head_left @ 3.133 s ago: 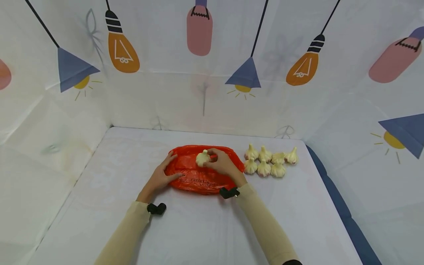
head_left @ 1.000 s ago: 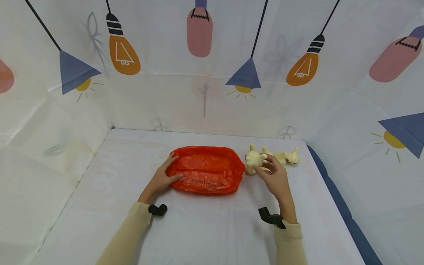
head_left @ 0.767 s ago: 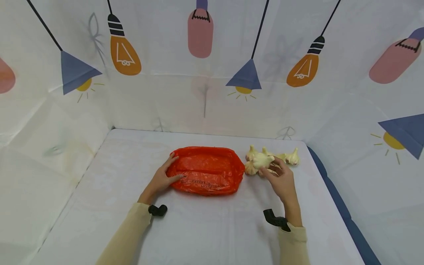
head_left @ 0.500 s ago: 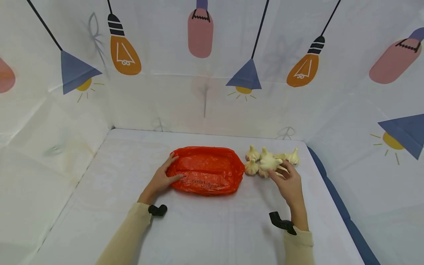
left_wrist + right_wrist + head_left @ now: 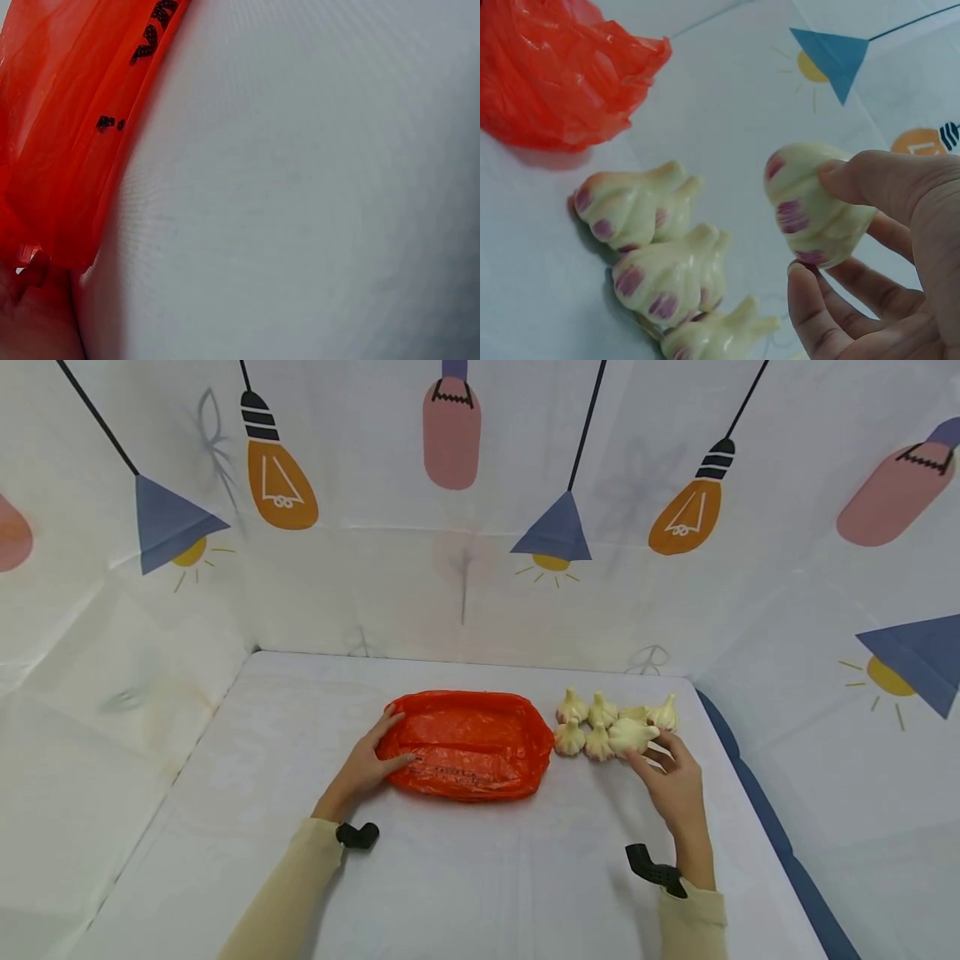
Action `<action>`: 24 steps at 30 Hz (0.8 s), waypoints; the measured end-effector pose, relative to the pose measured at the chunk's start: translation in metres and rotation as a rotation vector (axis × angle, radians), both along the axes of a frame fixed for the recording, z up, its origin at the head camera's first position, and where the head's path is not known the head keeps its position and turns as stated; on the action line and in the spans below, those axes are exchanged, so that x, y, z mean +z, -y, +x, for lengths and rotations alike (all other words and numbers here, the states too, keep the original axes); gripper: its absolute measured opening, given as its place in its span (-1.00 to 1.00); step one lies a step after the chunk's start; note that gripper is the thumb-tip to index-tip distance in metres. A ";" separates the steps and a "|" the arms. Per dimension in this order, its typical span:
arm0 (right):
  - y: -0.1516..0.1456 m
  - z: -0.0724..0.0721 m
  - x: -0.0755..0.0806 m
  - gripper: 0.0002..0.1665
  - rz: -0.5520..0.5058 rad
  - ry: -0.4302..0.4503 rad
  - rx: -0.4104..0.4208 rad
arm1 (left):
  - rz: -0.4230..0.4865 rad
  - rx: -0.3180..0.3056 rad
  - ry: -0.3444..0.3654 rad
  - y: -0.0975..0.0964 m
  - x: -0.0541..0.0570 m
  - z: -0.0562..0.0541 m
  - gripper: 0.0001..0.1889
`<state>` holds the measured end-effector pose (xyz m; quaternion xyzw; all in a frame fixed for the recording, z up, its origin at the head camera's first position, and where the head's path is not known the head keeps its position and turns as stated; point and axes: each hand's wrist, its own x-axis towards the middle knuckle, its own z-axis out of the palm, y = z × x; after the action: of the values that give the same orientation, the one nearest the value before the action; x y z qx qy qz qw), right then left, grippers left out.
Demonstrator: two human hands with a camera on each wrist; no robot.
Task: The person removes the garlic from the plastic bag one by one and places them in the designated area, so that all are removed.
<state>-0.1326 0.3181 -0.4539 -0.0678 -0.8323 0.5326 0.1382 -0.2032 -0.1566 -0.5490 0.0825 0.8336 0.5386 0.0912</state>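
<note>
In the head view my right hand (image 5: 671, 777) pinches a pale garlic bulb (image 5: 630, 737) between thumb and fingers. It hangs raised by the front right of the garlic group, partly covering bulbs behind it. The right wrist view shows the held bulb (image 5: 810, 206) with purple patches, apart from the row. My left hand (image 5: 366, 768) rests at the left end of a red plastic bag (image 5: 465, 747), thumb on its near side and fingers spread toward the back. The left wrist view shows only the bag's side (image 5: 82, 135) and a bit of that hand at the lower left.
Several garlic bulbs (image 5: 572, 704) sit in two rows on the white table (image 5: 480, 877), just right of the bag. A patterned white cloth wall (image 5: 375, 585) rises behind the table. Blue edging (image 5: 757, 802) runs along the right side.
My right hand has carried the garlic bulb from over the red bag to the right, sliding along above the front of the rows. My left hand has stayed at the bag.
</note>
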 end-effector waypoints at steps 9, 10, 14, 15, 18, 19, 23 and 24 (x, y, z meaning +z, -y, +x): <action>-0.008 0.000 -0.006 -0.30 -0.026 -0.014 -0.028 | 0.010 -0.003 -0.021 0.002 -0.001 0.000 -0.10; -0.009 -0.001 -0.006 -0.30 -0.029 -0.011 -0.032 | 0.007 -0.002 -0.021 0.002 -0.001 0.001 -0.10; -0.013 0.000 -0.006 -0.31 -0.016 0.004 -0.055 | -0.006 -0.005 -0.029 0.002 -0.001 0.001 -0.11; -0.014 0.000 -0.006 -0.31 -0.012 0.009 -0.061 | -0.007 -0.006 -0.031 0.002 -0.001 0.001 -0.11; -0.018 0.001 -0.005 -0.33 0.003 0.027 -0.082 | -0.007 -0.005 -0.027 0.002 -0.001 0.001 -0.11; -0.020 0.001 -0.005 -0.34 0.005 0.032 -0.086 | -0.006 -0.004 -0.024 0.002 -0.001 0.001 -0.11; -0.027 0.001 -0.005 -0.35 0.013 0.044 -0.109 | -0.001 -0.003 -0.019 0.001 -0.001 0.001 -0.11; -0.028 0.001 -0.005 -0.35 0.011 0.040 -0.113 | 0.002 -0.004 -0.018 0.001 0.000 0.001 -0.11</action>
<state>-0.1317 0.3463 -0.4584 -0.1246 -0.8327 0.5177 0.1518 -0.2024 -0.1575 -0.5494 0.0890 0.8337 0.5384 0.0847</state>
